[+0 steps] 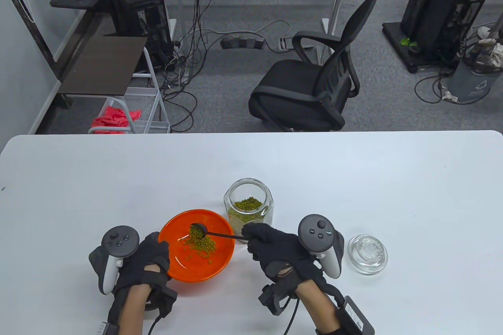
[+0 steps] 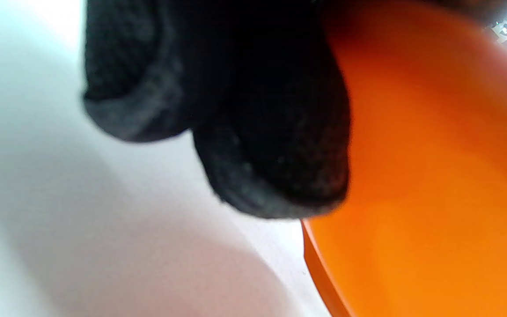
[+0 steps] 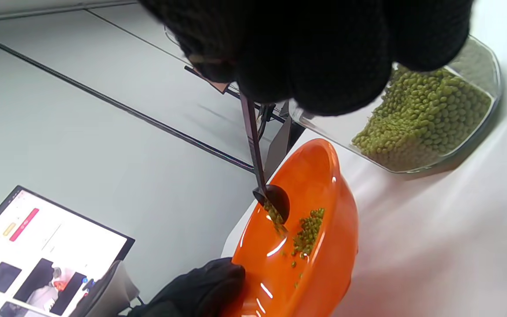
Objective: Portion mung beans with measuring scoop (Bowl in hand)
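Observation:
An orange bowl [image 1: 220, 262] with mung beans [image 1: 200, 248] in it is held at its left rim by my left hand [image 1: 151, 258], tilted slightly. Its orange wall fills the left wrist view [image 2: 434, 176] beside my gloved fingers [image 2: 280, 167]. My right hand [image 1: 275, 246] pinches the thin handle of a black measuring scoop [image 1: 198, 229] over the bowl. In the right wrist view the scoop [image 3: 273, 200] is tipped and beans fall from it into the bowl [image 3: 324, 185]. An open glass jar [image 1: 248, 205] of mung beans stands just behind the bowl.
The jar's glass lid [image 1: 367, 253] lies on the white table [image 1: 353, 178] to the right of my right hand. An office chair [image 1: 314, 75] stands beyond the table's far edge. A monitor [image 3: 38, 255] shows in the right wrist view.

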A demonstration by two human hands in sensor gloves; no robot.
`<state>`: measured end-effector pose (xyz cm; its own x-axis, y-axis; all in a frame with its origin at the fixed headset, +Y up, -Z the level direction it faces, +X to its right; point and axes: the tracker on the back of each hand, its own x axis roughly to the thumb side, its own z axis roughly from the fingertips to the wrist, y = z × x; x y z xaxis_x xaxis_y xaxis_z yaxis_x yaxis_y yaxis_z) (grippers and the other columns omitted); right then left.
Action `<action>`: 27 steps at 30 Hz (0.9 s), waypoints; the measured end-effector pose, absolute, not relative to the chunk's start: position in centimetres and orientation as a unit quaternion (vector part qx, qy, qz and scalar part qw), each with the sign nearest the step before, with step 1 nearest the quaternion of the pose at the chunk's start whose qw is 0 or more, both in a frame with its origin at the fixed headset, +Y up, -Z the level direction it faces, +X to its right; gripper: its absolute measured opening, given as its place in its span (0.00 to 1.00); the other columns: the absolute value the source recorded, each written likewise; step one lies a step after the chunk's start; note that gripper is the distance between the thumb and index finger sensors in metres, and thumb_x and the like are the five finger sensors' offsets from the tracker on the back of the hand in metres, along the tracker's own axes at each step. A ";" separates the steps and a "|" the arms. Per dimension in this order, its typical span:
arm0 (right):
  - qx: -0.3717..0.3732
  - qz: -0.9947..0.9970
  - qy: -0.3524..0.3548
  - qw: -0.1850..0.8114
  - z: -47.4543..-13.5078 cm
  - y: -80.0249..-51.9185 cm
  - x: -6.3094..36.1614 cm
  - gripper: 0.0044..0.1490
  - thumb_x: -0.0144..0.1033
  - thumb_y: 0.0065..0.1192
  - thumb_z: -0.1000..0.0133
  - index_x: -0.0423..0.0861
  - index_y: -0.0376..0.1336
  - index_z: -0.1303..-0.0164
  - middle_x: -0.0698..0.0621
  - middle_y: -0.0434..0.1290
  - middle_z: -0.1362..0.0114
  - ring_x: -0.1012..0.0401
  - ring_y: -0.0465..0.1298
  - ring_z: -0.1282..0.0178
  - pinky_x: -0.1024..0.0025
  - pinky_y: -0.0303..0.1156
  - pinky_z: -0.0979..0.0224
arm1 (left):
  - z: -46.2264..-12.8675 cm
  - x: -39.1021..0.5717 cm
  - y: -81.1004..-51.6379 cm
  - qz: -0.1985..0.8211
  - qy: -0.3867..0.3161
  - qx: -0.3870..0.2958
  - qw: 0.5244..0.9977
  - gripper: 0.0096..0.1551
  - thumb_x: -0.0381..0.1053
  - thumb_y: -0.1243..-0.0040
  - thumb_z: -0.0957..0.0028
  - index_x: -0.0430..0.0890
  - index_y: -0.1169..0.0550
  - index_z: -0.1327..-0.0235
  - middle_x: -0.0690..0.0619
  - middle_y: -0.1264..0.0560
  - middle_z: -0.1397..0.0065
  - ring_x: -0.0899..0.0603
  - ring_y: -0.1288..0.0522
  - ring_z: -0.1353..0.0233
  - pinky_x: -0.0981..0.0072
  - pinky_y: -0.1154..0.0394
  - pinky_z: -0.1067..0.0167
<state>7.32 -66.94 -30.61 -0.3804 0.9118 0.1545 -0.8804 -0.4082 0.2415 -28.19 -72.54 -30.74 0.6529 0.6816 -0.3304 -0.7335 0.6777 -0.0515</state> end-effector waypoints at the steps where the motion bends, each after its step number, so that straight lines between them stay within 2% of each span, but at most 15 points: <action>1: 0.137 0.832 0.054 0.534 -30.5 -66.8 7.2 0.27 0.25 0.65 0.51 0.43 0.70 0.39 0.36 0.77 0.45 0.46 0.81 0.53 0.36 0.69 0.39 | -30.7 -28.2 -72.5 0.391 0.143 -0.090 0.905 0.33 0.55 0.43 0.44 0.39 0.30 0.30 0.51 0.18 0.45 0.56 0.09 0.75 0.76 0.12 0.75; 11: 0.178 0.860 0.000 0.478 -29.3 -65.2 6.3 0.26 0.23 0.66 0.51 0.47 0.73 0.42 0.37 0.76 0.42 0.44 0.80 0.49 0.34 0.67 0.37 | -30.7 -28.2 -72.5 0.397 0.140 -0.087 0.903 0.33 0.55 0.44 0.44 0.39 0.30 0.30 0.51 0.18 0.45 0.56 0.09 0.75 0.76 0.12 0.75; 19: 0.177 0.865 -0.018 0.470 -29.1 -64.7 6.6 0.25 0.23 0.67 0.51 0.48 0.74 0.44 0.37 0.76 0.42 0.44 0.79 0.49 0.33 0.67 0.37 | -30.7 -28.3 -72.6 0.392 0.145 -0.085 0.905 0.33 0.55 0.43 0.44 0.39 0.30 0.30 0.51 0.18 0.45 0.56 0.09 0.75 0.76 0.12 0.75; 27: 0.154 0.832 -0.037 0.532 -29.1 -63.5 8.5 0.25 0.25 0.66 0.50 0.46 0.72 0.41 0.37 0.76 0.43 0.45 0.79 0.51 0.35 0.67 0.37 | -30.7 -28.5 -72.4 0.398 0.143 -0.082 0.903 0.33 0.55 0.44 0.44 0.39 0.30 0.30 0.51 0.18 0.45 0.56 0.09 0.75 0.76 0.12 0.75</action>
